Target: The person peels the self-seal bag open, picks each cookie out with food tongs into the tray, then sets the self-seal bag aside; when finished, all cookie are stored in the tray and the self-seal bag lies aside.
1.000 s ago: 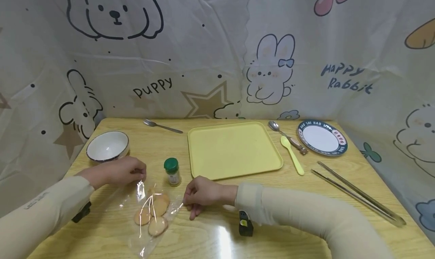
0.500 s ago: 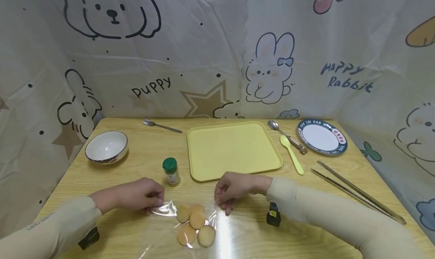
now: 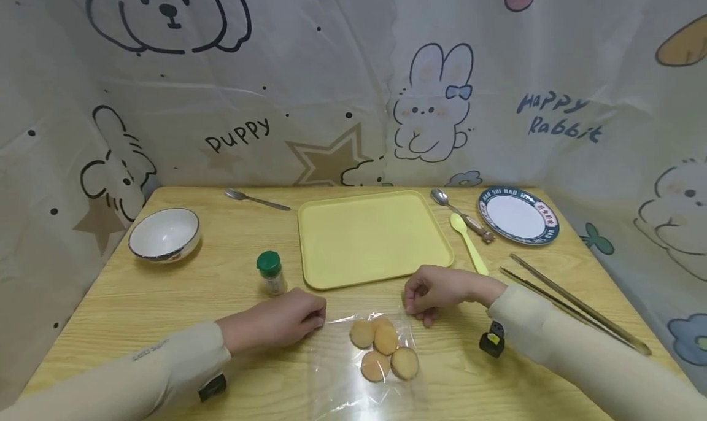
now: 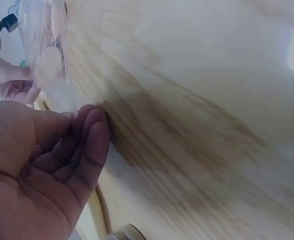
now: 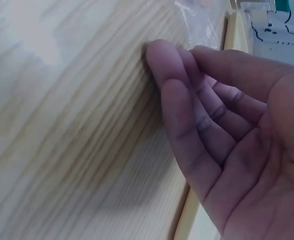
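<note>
A clear plastic bag (image 3: 337, 372) lay on the table (image 3: 138, 304), on the near side of the yellow tray (image 3: 375, 237), and spanned the gap between the person's two hands. Its far edge ran across from left to right, a corner at each hand, while its sides ran from there toward the near side; the near end passed out of view, so which way it was longer could not be told for certain.

The left hand (image 3: 287, 318) pinched the far left corner between thumb and curled fingers, and the right hand (image 3: 440, 290) pinched the far right corner likewise, a little farther from the person than the left. Five round biscuits (image 3: 386, 339) lay inside the bag, gathered toward its right side and so nearer the right hand.

A green-capped jar (image 3: 272, 275) stood just beyond the left hand, left of the tray, and the right hand was close by the tray's near right corner.
</note>
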